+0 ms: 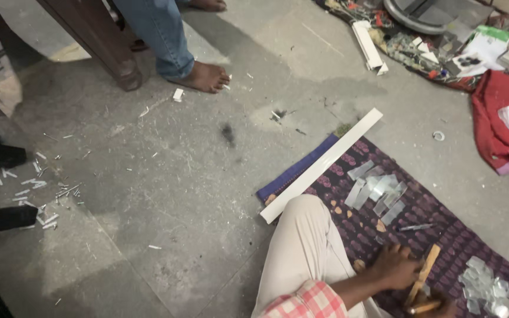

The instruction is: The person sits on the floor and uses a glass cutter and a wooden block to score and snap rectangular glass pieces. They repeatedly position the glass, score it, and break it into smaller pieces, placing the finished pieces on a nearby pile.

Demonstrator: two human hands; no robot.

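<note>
Head view: left hand (395,266) clenched around a wooden stick (424,274) near the patterned mat's (443,229) lower edge. Right hand (440,308) mostly hidden, grip unclear. White strip (321,165) along the mat's left edge; clear cut pieces (377,191) mid-mat.

A woven cloth mat (443,235), matt and patterned in dark purple, is spread over a floor (166,176) of rough, dull grey stone or concrete. A long white strip (322,165), smooth and glossy like plastic, is laid along the mat's edge. Small clear pieces (378,191), shiny like thin plastic or glass, are scattered on the cloth. A stick of bare, matt wood (424,274) is gripped by a hand (396,266). Soft red cloth (496,118) is crumpled nearby.
</note>
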